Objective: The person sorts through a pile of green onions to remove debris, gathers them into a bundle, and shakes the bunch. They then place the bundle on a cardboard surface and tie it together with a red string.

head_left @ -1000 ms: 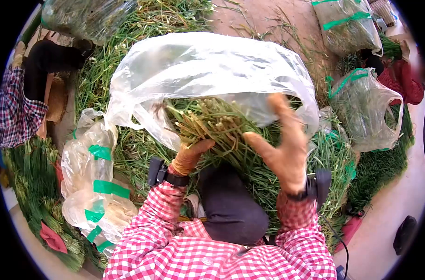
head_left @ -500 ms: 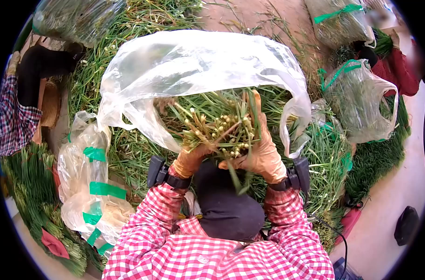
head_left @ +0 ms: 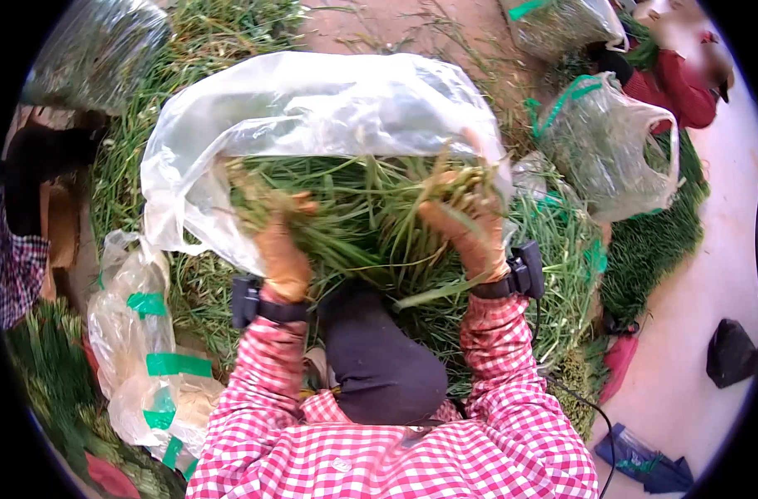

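Observation:
Long green stalks (head_left: 337, 200) lie in the mouth of a clear plastic bag (head_left: 312, 100) in front of me. My left hand (head_left: 283, 249), in an orange glove, is closed on stalks at the left side of the opening. At the right side my right hand (head_left: 470, 237), gloved too, has its fingers around a bunch of stalks, slightly blurred. The stalks between the hands spread across the bag's opening.
Filled bags stand at upper left (head_left: 100, 50) and right (head_left: 608, 150). Taped plastic (head_left: 150, 358) lies at lower left. Co-workers sit at the right (head_left: 683, 91) and left (head_left: 17, 266). A black bag (head_left: 731, 353) rests on the floor at right.
My hands have moved apart, the left one leftward. The bundle of cut ends that was between them is now split and spread out. The view has shifted slightly.

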{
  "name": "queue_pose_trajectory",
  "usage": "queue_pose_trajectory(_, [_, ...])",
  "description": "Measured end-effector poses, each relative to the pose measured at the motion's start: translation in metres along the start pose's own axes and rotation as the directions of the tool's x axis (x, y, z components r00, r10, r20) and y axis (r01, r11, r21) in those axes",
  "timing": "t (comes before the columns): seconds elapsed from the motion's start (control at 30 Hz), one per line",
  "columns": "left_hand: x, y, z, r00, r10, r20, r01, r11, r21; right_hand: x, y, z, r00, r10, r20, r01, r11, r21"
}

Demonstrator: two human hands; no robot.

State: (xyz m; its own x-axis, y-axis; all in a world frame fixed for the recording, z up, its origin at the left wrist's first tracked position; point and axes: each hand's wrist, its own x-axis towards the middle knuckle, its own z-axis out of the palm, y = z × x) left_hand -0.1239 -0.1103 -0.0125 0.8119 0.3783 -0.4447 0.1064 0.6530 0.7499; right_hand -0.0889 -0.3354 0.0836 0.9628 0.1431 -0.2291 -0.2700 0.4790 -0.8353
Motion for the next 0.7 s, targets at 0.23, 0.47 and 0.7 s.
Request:
queue_pose_trajectory(0.23, [0.081, -0.037, -0.121, 0.989, 0.04, -0.14, 0.0, 0.963, 0.269, -0.003, -0.027, -0.01, 0.975, -0.204, -0.093, 0.141, 0.88, -0.453])
queue_pose_trajectory(0.47, [-0.067, 0.035, -0.009, 0.945, 0.199, 0.26, -0.288, 0.884, 0.369, -0.018, -0.019, -0.006, 0.997, -0.071, -0.001, 0.057, 0.808, -0.587])
queue_pose_trajectory(0.7, [-0.058, -0.01, 0.09, 0.633, 0.023, 0.774, -0.322, 0.917, 0.235, -0.036, -0.013, 0.007, 0.996, 0.023, -0.083, -0.046, 0.956, -0.29])
